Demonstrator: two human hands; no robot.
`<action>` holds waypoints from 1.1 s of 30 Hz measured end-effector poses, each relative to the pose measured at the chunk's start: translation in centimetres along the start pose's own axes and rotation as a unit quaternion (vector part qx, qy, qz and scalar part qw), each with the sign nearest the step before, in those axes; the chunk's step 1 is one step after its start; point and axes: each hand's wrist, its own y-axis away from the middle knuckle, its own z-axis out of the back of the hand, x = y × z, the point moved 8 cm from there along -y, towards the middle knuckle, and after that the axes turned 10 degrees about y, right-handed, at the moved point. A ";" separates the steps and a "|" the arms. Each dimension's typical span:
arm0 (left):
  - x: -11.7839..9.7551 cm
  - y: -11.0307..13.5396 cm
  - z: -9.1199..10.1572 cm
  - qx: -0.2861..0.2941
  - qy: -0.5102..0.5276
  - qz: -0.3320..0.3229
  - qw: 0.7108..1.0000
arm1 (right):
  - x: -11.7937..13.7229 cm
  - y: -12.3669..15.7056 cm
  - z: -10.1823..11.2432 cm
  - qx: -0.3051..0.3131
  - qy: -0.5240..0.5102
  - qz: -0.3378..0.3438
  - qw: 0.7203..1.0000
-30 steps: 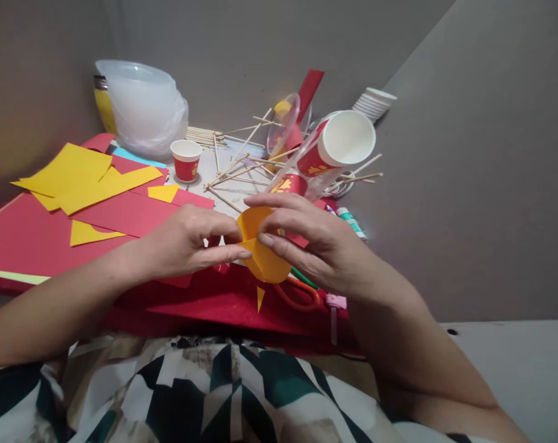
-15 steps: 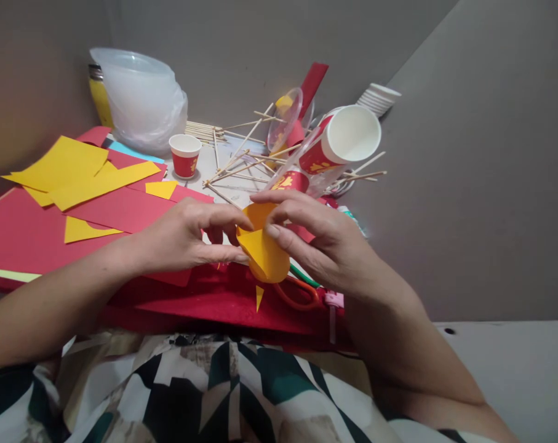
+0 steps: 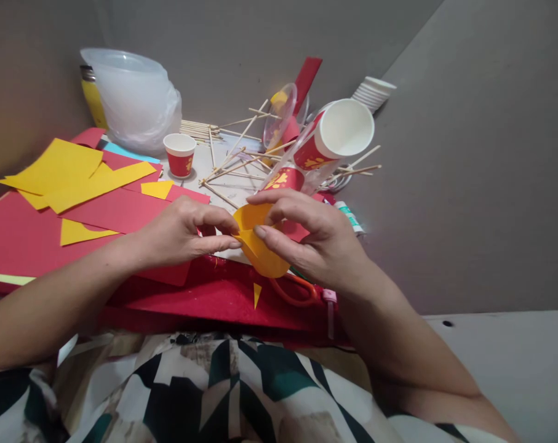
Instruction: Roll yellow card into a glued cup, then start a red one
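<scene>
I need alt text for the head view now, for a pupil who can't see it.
A person's left hand and right hand hold a curled yellow paper between them. To the left, yellow sheets lie on red sheets; beyond the hands are a small upright red cup and thin wooden sticks.

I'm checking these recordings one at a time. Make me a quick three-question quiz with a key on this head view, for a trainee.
1. True or false: the small red cup near the white plastic bowl is lying on its side.
2. What do the left hand and the right hand both hold?
A) a wooden stick
B) the curled yellow paper
C) a glue stick
3. Fill in the colour: the tiny yellow triangle lies on a ____ surface.

Key: 1. False, it stands upright. 2. B. 3. Red.
</scene>
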 end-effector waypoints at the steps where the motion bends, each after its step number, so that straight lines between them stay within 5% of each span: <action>1: 0.0 0.0 0.0 -0.003 -0.004 0.002 1.000 | 0.1 0.0 -0.1 0.001 0.003 0.004 1.000; 28: 0.8 0.0 -0.6 -0.011 0.006 0.017 1.000 | 0.5 -0.3 -2.5 0.057 0.034 0.041 0.997; 33: 1.5 -0.2 0.6 -0.072 0.097 0.076 0.990 | 0.1 -0.3 -0.4 -0.010 -0.004 -0.004 1.000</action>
